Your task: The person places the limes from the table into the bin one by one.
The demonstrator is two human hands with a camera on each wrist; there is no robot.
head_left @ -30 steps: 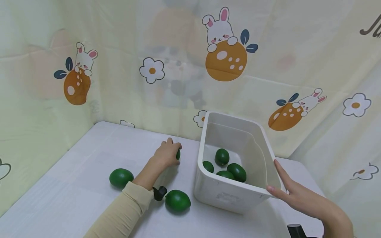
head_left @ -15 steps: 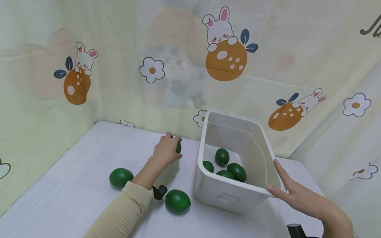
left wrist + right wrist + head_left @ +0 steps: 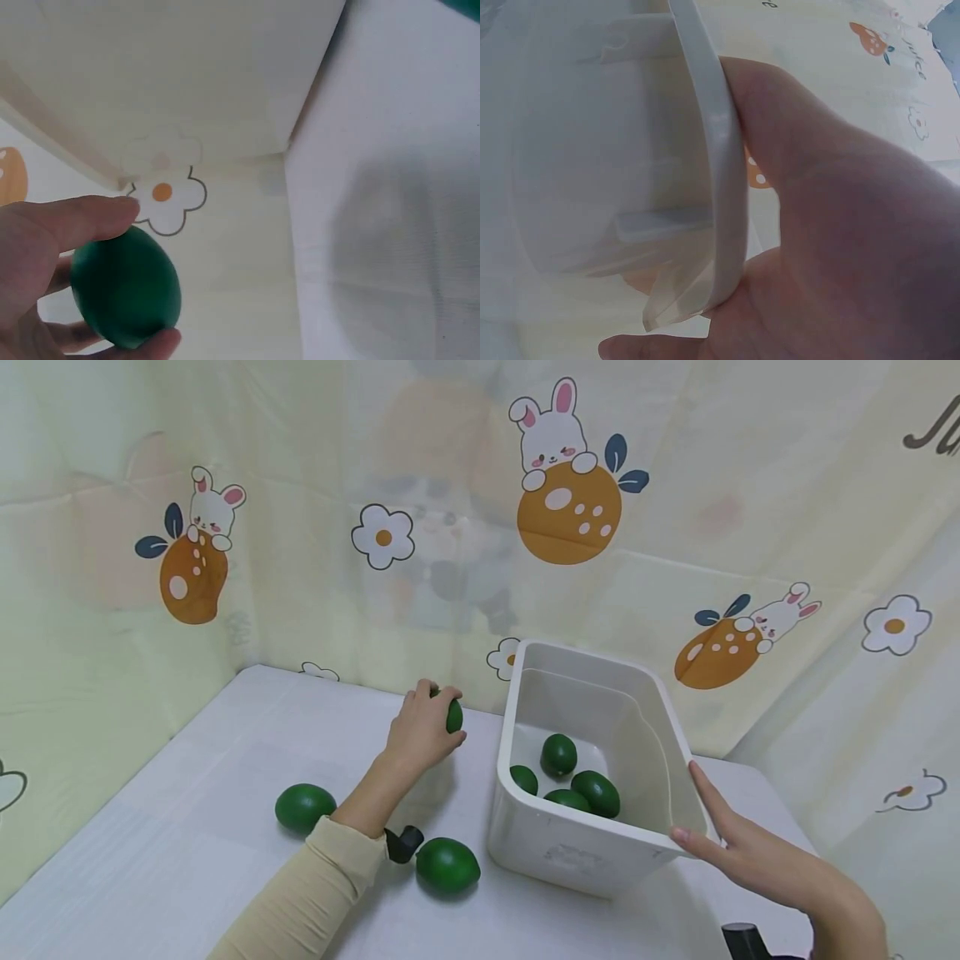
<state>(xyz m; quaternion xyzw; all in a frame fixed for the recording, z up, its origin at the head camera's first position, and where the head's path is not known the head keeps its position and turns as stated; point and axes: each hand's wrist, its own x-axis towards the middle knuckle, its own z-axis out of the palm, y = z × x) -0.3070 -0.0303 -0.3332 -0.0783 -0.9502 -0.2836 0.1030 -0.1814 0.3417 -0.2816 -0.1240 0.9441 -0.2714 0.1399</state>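
Note:
My left hand [image 3: 420, 731] holds a green lime [image 3: 454, 717] between thumb and fingers, above the white table near its back edge. In the left wrist view the lime [image 3: 126, 286] sits at the fingertips, apart from the table surface, beside the bin's wall. My right hand [image 3: 765, 852] grips the near right corner of a white plastic bin [image 3: 555, 852]. The right wrist view has the bin's rim [image 3: 727, 165] between thumb and fingers. Several limes lie inside the bin, among them a lime [image 3: 558, 754] near the far side; the front rim partly hides others.
On the table [image 3: 225, 852] rest two more limes: one lime [image 3: 305, 808] left of my forearm, another lime [image 3: 447, 867] between the sleeve and the bin. A printed curtain [image 3: 450, 593] hangs behind the table. A black wrist mount [image 3: 405, 843] projects from my left wrist.
My left hand has risen slightly and shifted toward the back right with the lime, more of which now shows. My right hand and the bin stay put.

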